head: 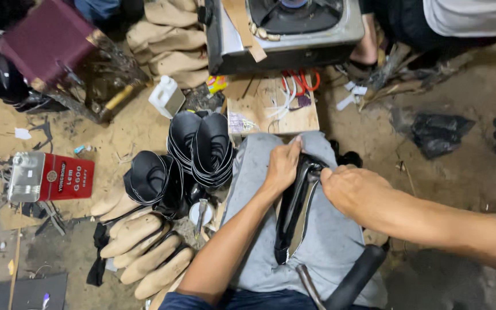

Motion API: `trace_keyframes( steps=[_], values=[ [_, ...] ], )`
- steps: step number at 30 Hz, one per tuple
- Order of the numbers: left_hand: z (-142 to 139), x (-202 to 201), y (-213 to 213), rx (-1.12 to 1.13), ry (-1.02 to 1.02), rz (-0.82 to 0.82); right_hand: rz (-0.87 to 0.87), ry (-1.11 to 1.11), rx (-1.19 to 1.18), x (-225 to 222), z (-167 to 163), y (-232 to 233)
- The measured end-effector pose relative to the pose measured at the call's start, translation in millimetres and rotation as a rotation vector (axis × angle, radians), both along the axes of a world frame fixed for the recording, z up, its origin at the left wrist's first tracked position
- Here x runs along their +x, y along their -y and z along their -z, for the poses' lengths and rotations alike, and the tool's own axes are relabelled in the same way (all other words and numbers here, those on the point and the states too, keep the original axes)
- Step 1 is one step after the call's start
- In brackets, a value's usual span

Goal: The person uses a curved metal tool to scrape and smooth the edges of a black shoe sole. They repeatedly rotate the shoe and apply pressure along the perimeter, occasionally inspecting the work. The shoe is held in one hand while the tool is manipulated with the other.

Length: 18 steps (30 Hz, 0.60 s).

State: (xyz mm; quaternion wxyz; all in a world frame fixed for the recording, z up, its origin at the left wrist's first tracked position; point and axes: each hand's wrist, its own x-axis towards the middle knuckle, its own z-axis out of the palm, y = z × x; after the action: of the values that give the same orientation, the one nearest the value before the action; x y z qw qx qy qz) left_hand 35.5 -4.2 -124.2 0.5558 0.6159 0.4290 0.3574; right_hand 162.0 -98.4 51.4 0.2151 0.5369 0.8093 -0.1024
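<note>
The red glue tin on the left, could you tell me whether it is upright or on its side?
On its side: the red glue tin lies flat on the floor.

Beside the red glue can (53,177), the one of its kind: two stacks of black shoe uppers (202,148), one white plastic bottle (166,96), roughly seven tan shoe lasts (144,247); farther off, one gas stove (285,31).

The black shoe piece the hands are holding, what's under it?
A grey cloth lies under the black shoe piece, which the left hand and right hand grip. What lies beneath the cloth is covered.
</note>
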Motion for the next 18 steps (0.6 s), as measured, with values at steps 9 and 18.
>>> trace_keyframes(
  steps=[9, 18],
  values=[
    [-7, -6, -2, -0.056, 0.007, 0.058, -0.030, -0.168, 0.187, 22, -22, 7],
    [-9, -1, -1, -0.057, 0.021, 0.117, 0.127, -0.075, -0.002, 19, 4, 13]
  ],
)
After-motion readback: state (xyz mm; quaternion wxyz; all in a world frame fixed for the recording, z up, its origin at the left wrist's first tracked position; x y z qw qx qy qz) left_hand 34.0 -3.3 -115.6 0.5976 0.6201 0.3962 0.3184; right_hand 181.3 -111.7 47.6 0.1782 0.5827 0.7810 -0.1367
